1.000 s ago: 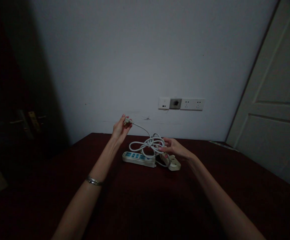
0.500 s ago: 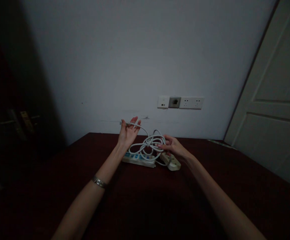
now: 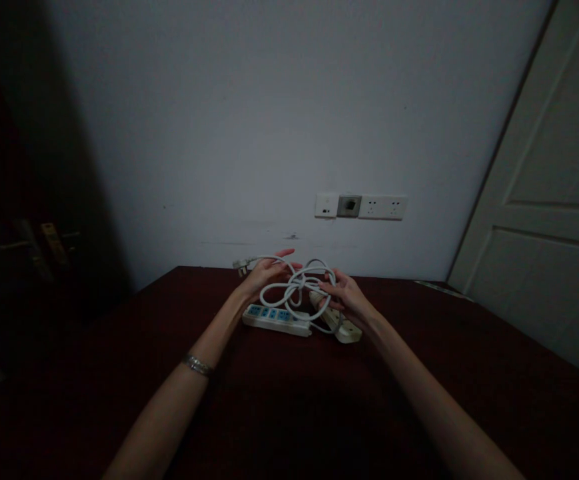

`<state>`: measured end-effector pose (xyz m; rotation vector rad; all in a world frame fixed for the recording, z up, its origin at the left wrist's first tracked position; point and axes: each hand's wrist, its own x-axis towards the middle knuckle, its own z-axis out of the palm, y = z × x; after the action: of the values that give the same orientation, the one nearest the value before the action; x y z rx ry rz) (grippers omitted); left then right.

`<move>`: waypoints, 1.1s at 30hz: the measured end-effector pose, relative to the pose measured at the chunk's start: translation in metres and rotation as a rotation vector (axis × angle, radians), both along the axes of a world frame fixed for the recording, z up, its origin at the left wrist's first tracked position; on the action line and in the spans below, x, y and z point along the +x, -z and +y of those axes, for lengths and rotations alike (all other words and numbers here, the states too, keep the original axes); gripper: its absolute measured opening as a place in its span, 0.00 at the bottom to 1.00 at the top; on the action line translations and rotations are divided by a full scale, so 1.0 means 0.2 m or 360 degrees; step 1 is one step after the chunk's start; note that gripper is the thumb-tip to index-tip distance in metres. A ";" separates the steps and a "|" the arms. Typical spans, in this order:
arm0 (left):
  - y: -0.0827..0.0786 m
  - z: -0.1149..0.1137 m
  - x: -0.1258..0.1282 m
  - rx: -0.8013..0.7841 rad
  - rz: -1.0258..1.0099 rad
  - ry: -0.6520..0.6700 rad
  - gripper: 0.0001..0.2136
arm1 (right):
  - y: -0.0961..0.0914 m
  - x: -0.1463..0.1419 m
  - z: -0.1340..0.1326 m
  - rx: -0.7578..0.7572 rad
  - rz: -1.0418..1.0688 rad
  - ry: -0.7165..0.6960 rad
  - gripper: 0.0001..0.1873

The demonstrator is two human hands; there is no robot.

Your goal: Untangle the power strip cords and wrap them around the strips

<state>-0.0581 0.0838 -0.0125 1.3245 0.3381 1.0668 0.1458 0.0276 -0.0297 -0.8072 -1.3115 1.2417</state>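
A pale power cord (image 3: 273,305), looped and loosely knotted, hangs between my hands. My right hand (image 3: 346,295) pinches its loops at the right side. My left hand (image 3: 268,273) is open, fingers stretched toward the loops. The cord's end runs over that hand, and its plug (image 3: 240,266) sticks out to the left with the prongs down. Below the loops lies a white power strip (image 3: 276,322) with blue sockets. A second, cream power strip (image 3: 348,331) rests slantwise under my right hand, partly hidden by it.
The dark red table (image 3: 289,400) reaches back to a pale wall (image 3: 229,133). Wall sockets (image 3: 382,207) sit above the table's back edge. A white panelled door (image 3: 549,260) is on the right, and a dark door with a handle (image 3: 54,243) on the left.
My left hand has turned from palm up to fingers pointing right, moving slightly down toward the loops. The plug has swung down and left. My right hand keeps hold of the cord.
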 end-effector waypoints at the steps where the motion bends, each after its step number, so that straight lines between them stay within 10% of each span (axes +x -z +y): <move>1: 0.02 0.01 0.02 -0.0019 0.0042 -0.0004 0.19 | 0.00 -0.01 0.00 -0.0009 0.0012 0.0008 0.23; 13: 0.04 0.07 0.01 0.1038 0.0453 -0.1474 0.07 | 0.00 -0.10 -0.03 -0.0023 -0.0100 -0.0032 0.21; 28: 0.02 0.08 -0.08 0.1596 0.1204 -0.1439 0.14 | -0.01 0.00 -0.02 0.0103 -0.0064 -0.0200 0.21; 33: 0.03 0.05 -0.06 0.1432 0.1659 -0.1660 0.20 | -0.01 0.00 -0.02 0.0055 0.0036 -0.0246 0.18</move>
<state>-0.0707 0.0934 -0.0182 2.6132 1.5881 1.3160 0.1451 0.0230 -0.0282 -0.6758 -1.3941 1.3416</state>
